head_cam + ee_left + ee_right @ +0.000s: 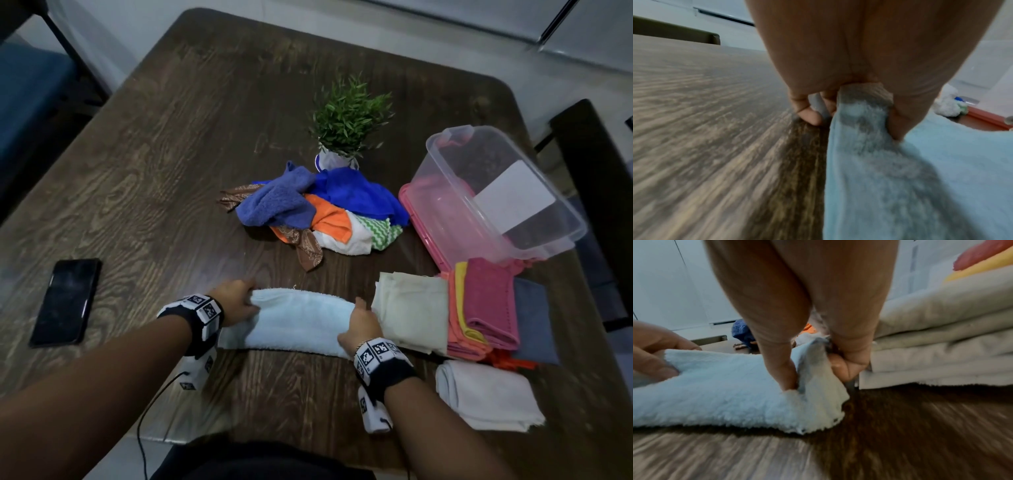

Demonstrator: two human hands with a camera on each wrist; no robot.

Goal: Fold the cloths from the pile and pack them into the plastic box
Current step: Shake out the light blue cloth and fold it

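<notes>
Hands pinch light blue towel (298, 318) ends on table (171, 171).

Head overhead; wrists close, table-level.

pile (313, 209) behind towel (298, 320), box (493, 195) right of pile
</notes>
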